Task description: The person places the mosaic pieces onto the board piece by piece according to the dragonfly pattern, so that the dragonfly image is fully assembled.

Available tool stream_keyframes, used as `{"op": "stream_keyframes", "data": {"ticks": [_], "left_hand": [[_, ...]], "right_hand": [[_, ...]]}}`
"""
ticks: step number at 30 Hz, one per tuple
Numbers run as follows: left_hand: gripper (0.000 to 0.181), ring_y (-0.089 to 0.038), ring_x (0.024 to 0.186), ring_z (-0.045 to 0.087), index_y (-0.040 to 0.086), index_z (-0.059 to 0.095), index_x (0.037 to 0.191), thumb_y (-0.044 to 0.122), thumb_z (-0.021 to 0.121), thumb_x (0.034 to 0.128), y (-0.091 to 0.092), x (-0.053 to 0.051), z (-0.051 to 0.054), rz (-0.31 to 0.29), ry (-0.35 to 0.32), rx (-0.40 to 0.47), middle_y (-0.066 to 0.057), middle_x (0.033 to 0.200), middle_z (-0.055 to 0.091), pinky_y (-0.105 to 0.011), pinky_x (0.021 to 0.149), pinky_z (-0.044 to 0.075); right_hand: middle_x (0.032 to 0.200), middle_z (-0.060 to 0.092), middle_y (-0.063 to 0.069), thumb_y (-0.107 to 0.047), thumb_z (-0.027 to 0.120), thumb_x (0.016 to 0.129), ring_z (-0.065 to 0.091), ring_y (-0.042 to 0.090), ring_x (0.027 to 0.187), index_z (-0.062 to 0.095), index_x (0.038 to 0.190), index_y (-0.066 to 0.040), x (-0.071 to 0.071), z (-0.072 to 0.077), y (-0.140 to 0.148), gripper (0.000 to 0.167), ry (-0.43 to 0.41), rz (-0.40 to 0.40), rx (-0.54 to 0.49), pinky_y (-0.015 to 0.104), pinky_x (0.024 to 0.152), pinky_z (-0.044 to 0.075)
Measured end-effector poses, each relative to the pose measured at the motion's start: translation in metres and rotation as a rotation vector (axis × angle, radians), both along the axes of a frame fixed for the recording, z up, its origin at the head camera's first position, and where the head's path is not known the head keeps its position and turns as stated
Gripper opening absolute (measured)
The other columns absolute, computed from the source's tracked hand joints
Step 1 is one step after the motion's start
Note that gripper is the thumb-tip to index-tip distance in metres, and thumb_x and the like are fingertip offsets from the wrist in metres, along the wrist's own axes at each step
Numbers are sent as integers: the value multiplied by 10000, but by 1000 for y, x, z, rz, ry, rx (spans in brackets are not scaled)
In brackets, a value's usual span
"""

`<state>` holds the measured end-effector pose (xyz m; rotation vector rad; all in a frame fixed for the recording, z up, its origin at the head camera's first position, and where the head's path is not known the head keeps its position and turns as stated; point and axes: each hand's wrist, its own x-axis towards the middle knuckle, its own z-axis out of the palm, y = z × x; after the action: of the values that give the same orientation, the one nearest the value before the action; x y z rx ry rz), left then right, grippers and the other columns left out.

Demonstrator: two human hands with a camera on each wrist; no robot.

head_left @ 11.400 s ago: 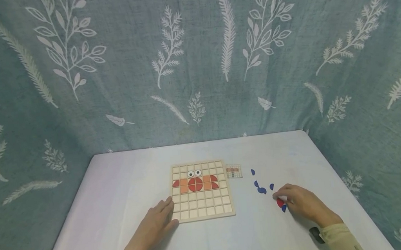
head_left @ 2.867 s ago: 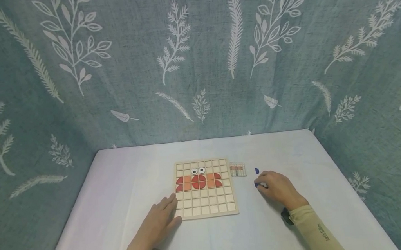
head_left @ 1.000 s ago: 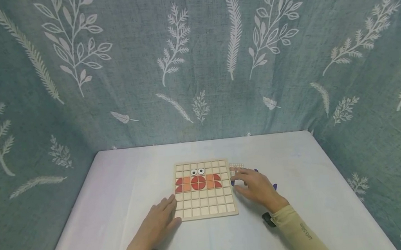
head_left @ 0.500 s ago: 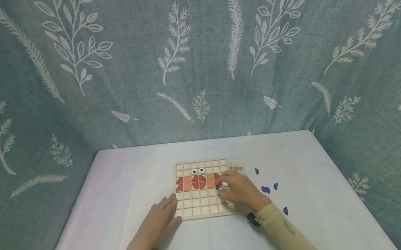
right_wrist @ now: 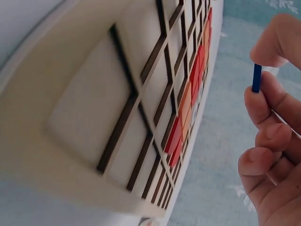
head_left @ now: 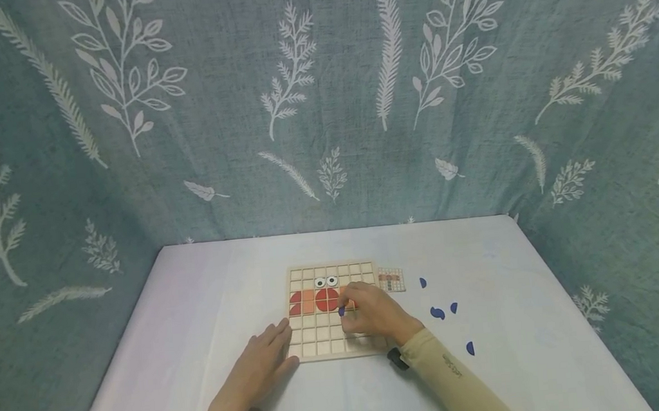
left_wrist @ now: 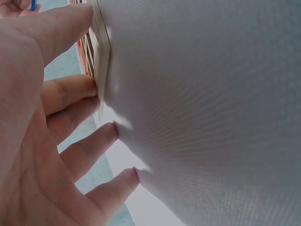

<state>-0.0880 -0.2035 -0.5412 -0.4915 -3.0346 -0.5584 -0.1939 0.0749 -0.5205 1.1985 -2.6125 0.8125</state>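
Note:
A wooden grid board (head_left: 318, 351) lies on the white table, with red and orange pieces and two round eye pieces set in its upper rows. Above its right half, my right hand (head_left: 369, 309) pinches a small blue tile (right_wrist: 257, 78) between thumb and finger; the right wrist view shows the tile edge-on and apart from the board. My left hand (head_left: 255, 369) rests at the board's left edge with fingers extended. In the left wrist view, the thumb and some fingertips touch the frame (left_wrist: 102, 52). The right hand hides part of the red and orange pieces.
Several blue rounded pieces lie on the table right of the board, among them a half-moon-like one (head_left: 470, 348) and a wavy-looking pair (head_left: 437, 313). A small pattern card (head_left: 391, 280) sits against the board's upper right side. A leaf-print cloth (head_left: 321, 103) hangs behind the table.
My right hand has picked up a blue tile from the loose pieces and carried it left over the board. Earlier, a red piece joined the crab-like pattern's left side. The left hand stays put.

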Motion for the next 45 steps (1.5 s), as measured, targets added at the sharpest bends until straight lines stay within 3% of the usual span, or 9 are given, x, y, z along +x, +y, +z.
{"op": "stream_keyframes", "data": {"ticks": [6, 15, 22, 37, 45], "left_hand": [[600, -399, 1404, 433, 2, 533, 1442, 340, 686, 971, 1, 0, -1, 11, -11, 3, -140, 1540, 471, -624, 1128, 370], [597, -402, 1396, 443, 1, 536, 1438, 345, 684, 973, 0, -1, -3, 9, -4, -9, -143, 1537, 473, -628, 1112, 389], [598, -405, 1389, 449, -5, 530, 1441, 337, 683, 974, -1, 0, -3, 3, 5, -11, -151, 1532, 477, -637, 1100, 398], [593, -410, 1386, 453, -3, 537, 1433, 331, 694, 969, 0, 0, -2, 3, 7, -10, -154, 1524, 485, -637, 1099, 399], [593, -416, 1384, 452, -9, 538, 1430, 332, 691, 970, -1, -1, -1, -4, 15, -7, -158, 1523, 486, -642, 1099, 395]], "right_hand": [[957, 686, -55, -147, 766, 742, 663, 156, 930, 699, 929, -151, -1, -1, -10, 199, 12, 32, 34, 242, 837, 572], [983, 694, -77, -208, 768, 832, 642, 89, 879, 768, 991, -206, -6, -2, -24, 158, 146, 41, 115, 208, 712, 560], [1001, 681, -71, -250, 774, 889, 641, 92, 878, 783, 1004, -209, -4, -3, -32, 122, 139, 55, 172, 236, 747, 571], [1048, 699, -69, -237, 783, 859, 655, 101, 951, 795, 1013, -230, -2, -3, -40, 154, 73, 22, 287, 229, 809, 566], [1050, 701, -66, -234, 771, 855, 655, 97, 936, 795, 1010, -229, -4, -4, -40, 158, 77, 22, 282, 215, 788, 562]]}}
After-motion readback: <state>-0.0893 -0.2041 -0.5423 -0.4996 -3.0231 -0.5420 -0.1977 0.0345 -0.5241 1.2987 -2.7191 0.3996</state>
